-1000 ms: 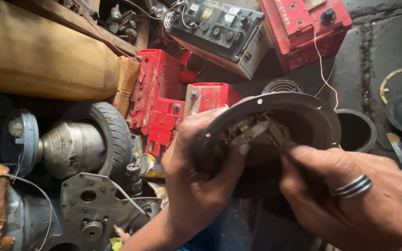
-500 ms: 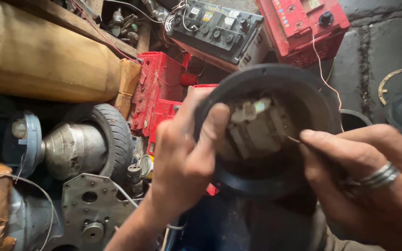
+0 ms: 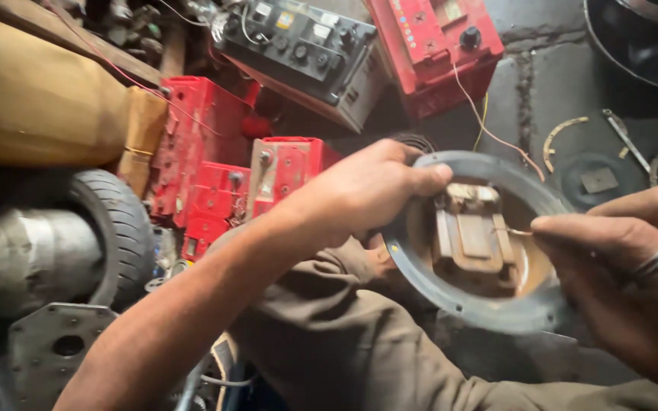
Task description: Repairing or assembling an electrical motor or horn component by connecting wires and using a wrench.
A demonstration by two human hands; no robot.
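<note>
My left hand (image 3: 359,194) grips the upper left rim of a round grey metal cover (image 3: 472,310) held over my lap. A rusty brown block-shaped part (image 3: 470,236) sits in the middle of the cover. My right hand (image 3: 634,281), with rings on one finger, pinches a thin metal tool (image 3: 517,230) whose tip touches the right side of that block. The lower right part of the cover is hidden behind my right hand.
Several red batteries (image 3: 215,175) lie on the floor at left, a black battery (image 3: 298,53) and a red one (image 3: 436,46) behind. A small tyre (image 3: 116,221) and a grey motor housing (image 3: 24,259) sit at far left. Metal rings and a disc (image 3: 599,179) lie on the concrete at right.
The round cover has tilted flatter and dropped lower toward my lap. My left hand shifted from its inner face to its upper rim. My right hand stays at the block with the thin tool.
</note>
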